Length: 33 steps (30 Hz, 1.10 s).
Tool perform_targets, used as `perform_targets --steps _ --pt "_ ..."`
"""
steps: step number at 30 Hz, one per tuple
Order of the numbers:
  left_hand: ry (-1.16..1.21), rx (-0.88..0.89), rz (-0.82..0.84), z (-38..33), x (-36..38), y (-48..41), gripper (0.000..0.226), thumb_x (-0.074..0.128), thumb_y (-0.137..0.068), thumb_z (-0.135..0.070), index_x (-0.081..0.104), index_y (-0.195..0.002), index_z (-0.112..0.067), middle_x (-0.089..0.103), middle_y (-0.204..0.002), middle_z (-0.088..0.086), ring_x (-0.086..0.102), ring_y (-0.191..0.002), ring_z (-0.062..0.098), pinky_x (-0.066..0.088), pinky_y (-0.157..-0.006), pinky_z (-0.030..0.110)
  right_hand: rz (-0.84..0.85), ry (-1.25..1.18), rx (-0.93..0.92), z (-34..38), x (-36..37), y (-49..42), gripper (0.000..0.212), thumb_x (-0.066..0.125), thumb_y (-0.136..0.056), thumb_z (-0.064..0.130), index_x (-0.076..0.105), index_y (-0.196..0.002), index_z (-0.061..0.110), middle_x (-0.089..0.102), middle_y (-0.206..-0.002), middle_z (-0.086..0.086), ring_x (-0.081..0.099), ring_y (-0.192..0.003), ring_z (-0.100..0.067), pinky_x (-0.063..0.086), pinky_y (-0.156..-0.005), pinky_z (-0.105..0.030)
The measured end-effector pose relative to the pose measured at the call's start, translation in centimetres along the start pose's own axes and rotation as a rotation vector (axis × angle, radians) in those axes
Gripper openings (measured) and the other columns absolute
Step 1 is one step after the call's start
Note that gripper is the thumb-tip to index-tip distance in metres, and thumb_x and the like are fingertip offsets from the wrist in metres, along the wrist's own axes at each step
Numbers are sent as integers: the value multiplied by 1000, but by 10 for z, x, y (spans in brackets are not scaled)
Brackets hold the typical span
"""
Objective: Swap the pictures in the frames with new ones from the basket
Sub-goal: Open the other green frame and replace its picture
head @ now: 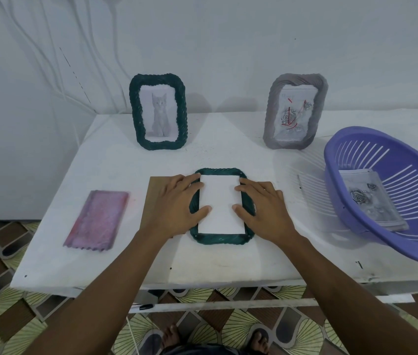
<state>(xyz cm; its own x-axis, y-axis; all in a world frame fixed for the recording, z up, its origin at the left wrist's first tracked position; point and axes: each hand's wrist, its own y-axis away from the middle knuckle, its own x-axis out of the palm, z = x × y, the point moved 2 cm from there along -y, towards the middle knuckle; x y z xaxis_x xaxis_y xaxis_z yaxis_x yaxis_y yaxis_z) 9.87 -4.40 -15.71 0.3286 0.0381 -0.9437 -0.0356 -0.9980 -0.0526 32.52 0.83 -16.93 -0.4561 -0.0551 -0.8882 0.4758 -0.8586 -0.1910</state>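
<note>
Pressing a picture flat into the green frame (222,239)

Lying face down in the middle of the desk (228,267), picture (220,203) white side up inside. Press with left hand (177,203) and right hand (263,208) flat, fingers spread, gripping nothing; push every edge down evenly, then probably add the brown back board (154,198) from just left.

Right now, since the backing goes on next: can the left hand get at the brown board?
Probably yes. The left hand lies over the brown board, flat on the table left of the green frame; only that hand covers it. Its fingers must first leave the white sheet.
</note>
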Motion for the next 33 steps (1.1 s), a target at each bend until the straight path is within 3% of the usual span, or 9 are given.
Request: perform_targets --steps 5,11,33 --pt "-46 45 29 1 -4 -6 64 47 -86 -62 42 -139 -26 28 -156 -13 24 -138 17 27 -111 36 15 17 8 -1 0 0 44 50 -91 53 51 -130 32 40 -147 16 34 -129 -13 25 -94 -31" --pt "-91 78 24 4 -5 -6 70 39 -83 -68 43 -138 -25 33 -153 -12 28 -135 17 32 -109 38 17 12 10 1 -1 0 43 50 -91 53 51 -130 32 40 -147 16 34 -129 -13 26 -95 -32" --pt "-24 58 -59 7 -5 2 75 33 -82 -74 47 -137 -25 36 -152 -4 34 -137 18 29 -114 40 -2 -49 -4 0 -2 0 41 52 -90 52 52 -127 33 39 -148 16 36 -126 -12 29 -93 -32"
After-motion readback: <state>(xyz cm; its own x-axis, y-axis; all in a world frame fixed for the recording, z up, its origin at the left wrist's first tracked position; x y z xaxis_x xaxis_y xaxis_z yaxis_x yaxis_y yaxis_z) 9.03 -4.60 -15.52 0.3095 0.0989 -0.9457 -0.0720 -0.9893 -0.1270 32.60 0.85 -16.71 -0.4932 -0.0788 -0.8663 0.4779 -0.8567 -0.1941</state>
